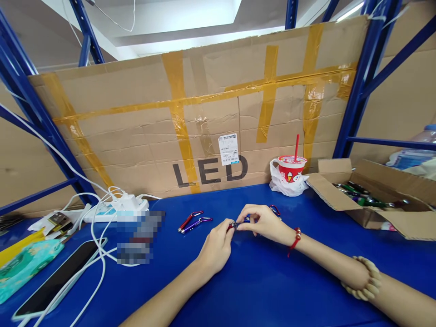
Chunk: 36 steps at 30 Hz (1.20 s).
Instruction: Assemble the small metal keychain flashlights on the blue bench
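Note:
My left hand (218, 245) is closed around a small red carabiner flashlight (232, 225), most of it hidden by the fingers. Thumb and forefinger of my right hand (264, 222) pinch at its dark metallic end, so both hands meet over the table. Left of them lie a red carabiner flashlight (188, 221) and a purple one (195, 224), side by side with their clips pointing right. Behind my right hand, a blue piece (247, 219) and a red clip (274, 210) show in part.
An open cardboard box (371, 220) of similar flashlights stands at the right, near a red cup (291, 169) with a straw in a plastic bag. At the left are a power strip (129, 206), white cables and a phone (61, 277). Taped cardboard (143, 145) closes off the back.

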### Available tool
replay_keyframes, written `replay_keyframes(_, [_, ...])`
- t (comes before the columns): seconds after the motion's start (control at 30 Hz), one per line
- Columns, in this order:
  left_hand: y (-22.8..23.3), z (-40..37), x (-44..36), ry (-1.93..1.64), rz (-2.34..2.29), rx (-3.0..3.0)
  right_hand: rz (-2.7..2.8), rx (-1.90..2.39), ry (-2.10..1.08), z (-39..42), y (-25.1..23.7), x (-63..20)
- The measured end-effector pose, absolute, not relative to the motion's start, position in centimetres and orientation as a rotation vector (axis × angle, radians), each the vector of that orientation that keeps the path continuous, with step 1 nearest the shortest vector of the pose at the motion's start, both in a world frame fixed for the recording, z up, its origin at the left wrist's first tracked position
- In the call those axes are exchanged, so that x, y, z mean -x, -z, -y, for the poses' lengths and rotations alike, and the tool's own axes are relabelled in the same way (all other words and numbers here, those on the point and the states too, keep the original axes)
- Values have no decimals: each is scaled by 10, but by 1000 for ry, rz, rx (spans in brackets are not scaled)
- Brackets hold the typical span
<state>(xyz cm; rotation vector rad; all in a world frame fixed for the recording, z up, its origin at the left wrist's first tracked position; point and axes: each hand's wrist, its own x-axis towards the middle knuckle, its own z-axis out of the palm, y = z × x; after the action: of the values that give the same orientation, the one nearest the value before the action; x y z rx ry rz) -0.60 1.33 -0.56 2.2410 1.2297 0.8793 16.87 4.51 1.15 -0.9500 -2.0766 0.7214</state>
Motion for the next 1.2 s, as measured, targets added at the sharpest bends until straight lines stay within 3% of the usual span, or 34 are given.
replay_keyframes(0.17, [7, -13, 7, -914, -1243, -2273, 2369, 832, -181, -40, -12, -172])
replay_keyframes(0.27, [7, -12, 6, -898, -1272, -2306, 2442, 792, -35, -37, -10, -173])
replay_keyframes(1.2, [7, -6, 7, -704, -1521, -2423, 2474, 712, -92, -36, -6, -165])
